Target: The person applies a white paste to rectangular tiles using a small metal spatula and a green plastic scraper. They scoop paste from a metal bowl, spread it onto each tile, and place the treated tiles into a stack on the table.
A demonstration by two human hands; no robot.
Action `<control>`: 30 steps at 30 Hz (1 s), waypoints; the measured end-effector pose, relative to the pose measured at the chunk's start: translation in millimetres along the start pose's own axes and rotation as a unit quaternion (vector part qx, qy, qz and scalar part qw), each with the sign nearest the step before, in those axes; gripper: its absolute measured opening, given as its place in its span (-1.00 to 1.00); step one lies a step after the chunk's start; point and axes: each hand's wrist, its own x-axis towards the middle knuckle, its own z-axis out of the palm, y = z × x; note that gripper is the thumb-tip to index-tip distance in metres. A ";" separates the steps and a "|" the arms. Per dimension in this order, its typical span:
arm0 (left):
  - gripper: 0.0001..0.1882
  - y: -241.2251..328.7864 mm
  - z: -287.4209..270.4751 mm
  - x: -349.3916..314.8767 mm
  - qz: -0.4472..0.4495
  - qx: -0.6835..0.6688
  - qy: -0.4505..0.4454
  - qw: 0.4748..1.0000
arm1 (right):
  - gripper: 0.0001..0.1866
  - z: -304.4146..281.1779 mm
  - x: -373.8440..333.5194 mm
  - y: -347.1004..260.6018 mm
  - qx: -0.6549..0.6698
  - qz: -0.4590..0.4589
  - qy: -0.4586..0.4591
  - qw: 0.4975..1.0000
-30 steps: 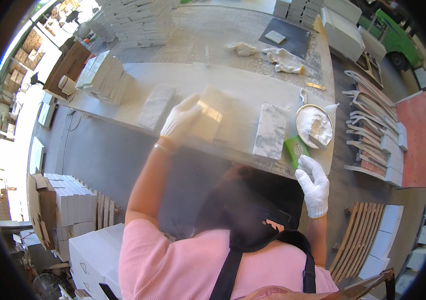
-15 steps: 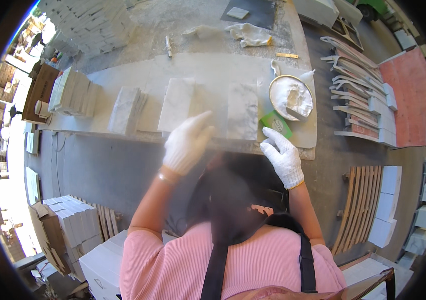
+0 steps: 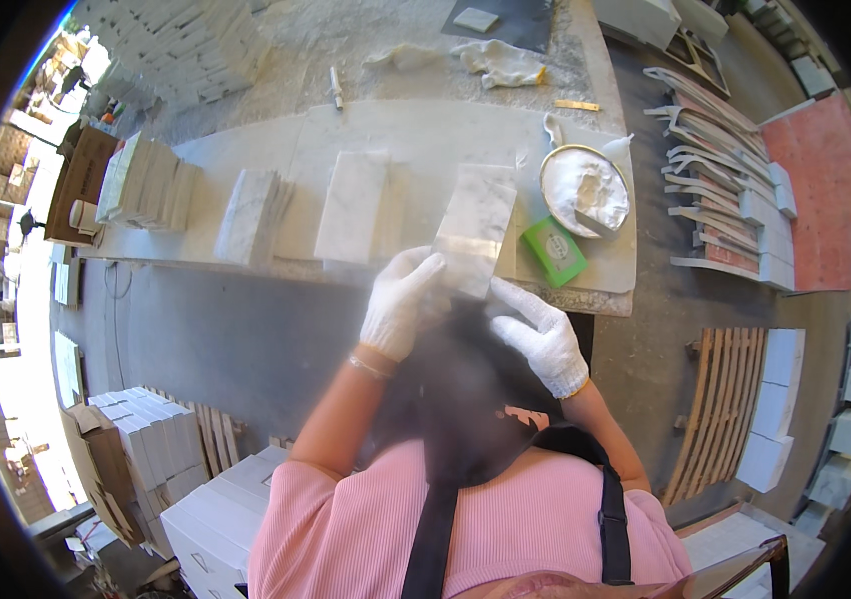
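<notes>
A grey-veined white marble tile with a shiny band across its near part lies on the stone bench, its near end at the front edge. My left hand, in a white glove, rests its fingertips against the tile's near left corner. My right hand, also gloved, has its fingers spread, the forefinger reaching toward the tile's near right corner. Neither hand closes around anything. Dark hair hides the bench edge below the hands.
A green block and a white bowl of paste sit right of the tile. A flat tile and tile stacks stand to the left. A cloth lies at the back. Boxes of tiles are on the floor.
My left hand carried a tile over the bench, then drew back toward me. My right hand left the green block. Both hands now meet at the near end of the tile.
</notes>
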 end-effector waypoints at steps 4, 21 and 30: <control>-0.76 -3.3 1.0 -0.9 0.021 -0.044 0.000 0.999 | -0.47 4.3 -1.3 -3.3 -0.026 -0.035 -0.020 0.999; -0.72 104.7 -297.2 22.4 0.173 0.044 0.239 0.955 | -0.48 -34.8 -5.7 8.9 0.016 -0.009 0.077 0.997; -0.32 103.6 -302.3 31.6 0.103 0.409 0.319 0.849 | -0.46 -34.8 16.5 12.2 -0.017 -0.021 0.103 0.994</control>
